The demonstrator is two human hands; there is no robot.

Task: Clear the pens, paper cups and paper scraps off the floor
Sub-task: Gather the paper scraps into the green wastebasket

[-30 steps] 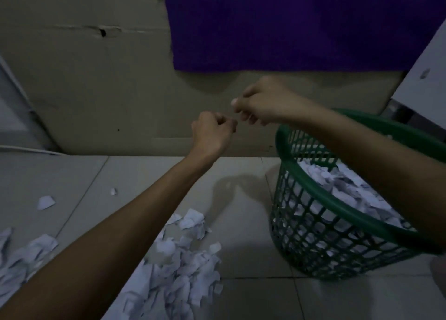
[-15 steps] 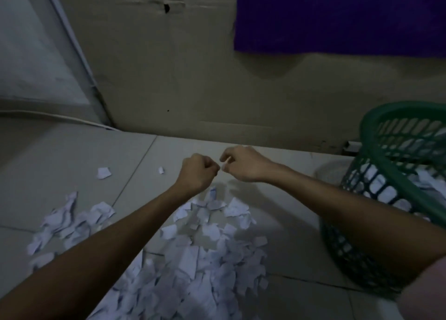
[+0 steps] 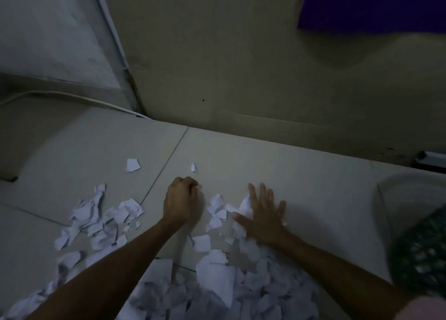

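Both hands had dropped from near the green plastic lattice basket (image 3: 424, 259) to the pale tiled floor (image 3: 313, 187): the right hand (image 3: 261, 213) lay spread open on the white torn paper scraps (image 3: 217, 278), and the left hand (image 3: 181, 202) was fisted, contents unclear, so another gathering sweep looked likely.

Ahead of my hands the tiled floor (image 3: 301, 174) is bare up to the wall (image 3: 241, 66), apart from two loose scraps (image 3: 132, 165). Torn paper scraps (image 3: 217, 286) crowd the floor beneath my forearms, and a second scatter (image 3: 96, 220) lies to the left. A green mesh basket (image 3: 420, 254) blocks the right edge. A white cable (image 3: 72, 98) runs along the far left floor.
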